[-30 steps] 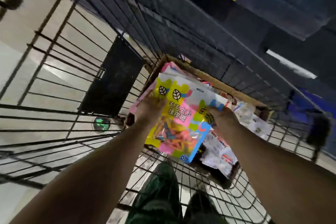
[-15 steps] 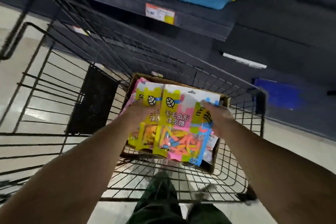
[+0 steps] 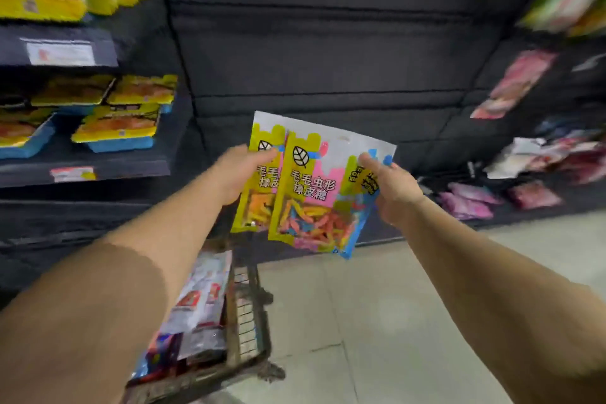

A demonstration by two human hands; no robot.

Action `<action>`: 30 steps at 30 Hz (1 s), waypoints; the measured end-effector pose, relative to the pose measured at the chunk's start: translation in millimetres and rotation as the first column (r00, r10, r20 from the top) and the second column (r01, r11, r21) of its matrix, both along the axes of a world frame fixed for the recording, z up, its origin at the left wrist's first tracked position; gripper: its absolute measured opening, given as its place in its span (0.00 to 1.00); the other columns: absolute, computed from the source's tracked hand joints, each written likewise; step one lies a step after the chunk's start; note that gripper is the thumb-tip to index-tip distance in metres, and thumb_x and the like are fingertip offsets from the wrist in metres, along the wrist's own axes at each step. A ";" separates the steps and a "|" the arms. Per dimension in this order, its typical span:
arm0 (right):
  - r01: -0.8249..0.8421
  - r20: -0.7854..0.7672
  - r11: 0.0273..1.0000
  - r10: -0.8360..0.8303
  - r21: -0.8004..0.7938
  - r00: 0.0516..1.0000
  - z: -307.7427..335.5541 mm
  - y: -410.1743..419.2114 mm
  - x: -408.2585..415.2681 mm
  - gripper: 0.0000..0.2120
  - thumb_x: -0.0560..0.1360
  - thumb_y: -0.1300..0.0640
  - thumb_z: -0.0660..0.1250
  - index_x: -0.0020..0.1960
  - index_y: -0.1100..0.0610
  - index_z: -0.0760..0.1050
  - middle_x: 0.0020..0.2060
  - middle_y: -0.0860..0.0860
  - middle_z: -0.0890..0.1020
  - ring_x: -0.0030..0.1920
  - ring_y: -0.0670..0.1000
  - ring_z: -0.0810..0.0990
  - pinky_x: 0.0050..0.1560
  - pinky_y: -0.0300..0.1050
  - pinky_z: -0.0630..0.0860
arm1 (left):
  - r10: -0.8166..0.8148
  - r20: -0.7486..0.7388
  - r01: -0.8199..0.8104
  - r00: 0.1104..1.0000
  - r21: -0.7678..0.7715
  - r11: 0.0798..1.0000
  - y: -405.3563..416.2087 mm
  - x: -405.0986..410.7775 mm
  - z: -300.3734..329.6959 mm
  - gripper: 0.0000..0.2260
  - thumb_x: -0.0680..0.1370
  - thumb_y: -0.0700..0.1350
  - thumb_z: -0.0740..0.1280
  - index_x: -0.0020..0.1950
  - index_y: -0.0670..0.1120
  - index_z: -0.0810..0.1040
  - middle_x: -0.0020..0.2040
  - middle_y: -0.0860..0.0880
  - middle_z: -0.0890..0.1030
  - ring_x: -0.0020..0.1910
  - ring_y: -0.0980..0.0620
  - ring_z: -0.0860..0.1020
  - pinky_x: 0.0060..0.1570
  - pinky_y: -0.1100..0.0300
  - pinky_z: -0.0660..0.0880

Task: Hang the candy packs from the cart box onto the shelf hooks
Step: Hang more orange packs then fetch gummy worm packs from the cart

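Dark shop shelving (image 3: 328, 52) fills the background above a pale tiled floor (image 3: 360, 321). Both hands hold up a fanned bunch of yellow, pink and blue plastic candy packs (image 3: 311, 193): the left hand (image 3: 237, 174) clamps its left edge, the right hand (image 3: 393, 188) pinches its right edge. Below, the black wire cart (image 3: 249, 331) holds more packets (image 3: 200, 305).

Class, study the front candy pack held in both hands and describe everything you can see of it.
The front candy pack is a flat glossy plastic pouch, white-topped with yellow, pink and blue patches, a leaf logo, Chinese lettering and a clear window showing orange and blue worm-shaped sweets. A small hang hole sits near its top edge. Held upright, slightly tilted, it overlaps a matching pack behind. The right hand pinches its right edge; the left hand grips the stack's left side.
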State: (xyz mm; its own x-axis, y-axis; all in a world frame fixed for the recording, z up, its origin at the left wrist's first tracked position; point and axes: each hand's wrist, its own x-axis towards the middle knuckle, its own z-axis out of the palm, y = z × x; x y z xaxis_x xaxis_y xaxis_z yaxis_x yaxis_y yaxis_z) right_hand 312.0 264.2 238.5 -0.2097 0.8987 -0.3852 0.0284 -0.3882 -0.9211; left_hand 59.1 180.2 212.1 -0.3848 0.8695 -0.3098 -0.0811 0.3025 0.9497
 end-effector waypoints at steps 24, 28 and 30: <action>0.647 0.001 0.744 -0.656 0.164 0.754 64.1 235.5 493.2 0.09 0.77 0.50 0.69 0.50 0.56 0.75 0.44 0.58 0.80 0.44 0.60 0.81 0.54 0.68 0.77 | -0.582 0.159 0.541 0.797 0.240 0.806 424.3 498.6 47.7 0.42 0.54 0.70 0.79 0.65 0.54 0.80 0.67 0.49 0.80 0.70 0.43 0.73 0.71 0.37 0.66; 0.677 -0.016 0.715 -0.686 0.175 0.728 68.6 304.6 527.6 0.08 0.77 0.51 0.70 0.48 0.55 0.75 0.45 0.59 0.83 0.44 0.61 0.82 0.54 0.70 0.76 | -0.616 0.112 0.576 0.780 0.255 0.777 501.1 535.5 56.5 0.42 0.60 0.67 0.77 0.71 0.51 0.75 0.69 0.50 0.78 0.71 0.46 0.72 0.73 0.39 0.63; 0.691 0.000 0.701 -0.702 0.178 0.712 65.5 331.8 543.1 0.09 0.77 0.51 0.71 0.48 0.56 0.76 0.45 0.59 0.84 0.44 0.61 0.83 0.54 0.71 0.77 | -0.622 0.058 0.595 0.781 0.235 0.769 516.3 556.8 67.1 0.29 0.68 0.59 0.75 0.66 0.48 0.78 0.63 0.49 0.82 0.66 0.46 0.77 0.70 0.43 0.68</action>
State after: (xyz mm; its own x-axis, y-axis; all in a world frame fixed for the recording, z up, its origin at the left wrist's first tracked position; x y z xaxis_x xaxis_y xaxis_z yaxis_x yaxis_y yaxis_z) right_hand 855.1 596.1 303.9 0.5196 0.8257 -0.2194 -0.1333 -0.1753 -0.9754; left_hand 615.8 696.4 279.1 0.2757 0.9539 -0.1185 -0.0650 0.1415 0.9878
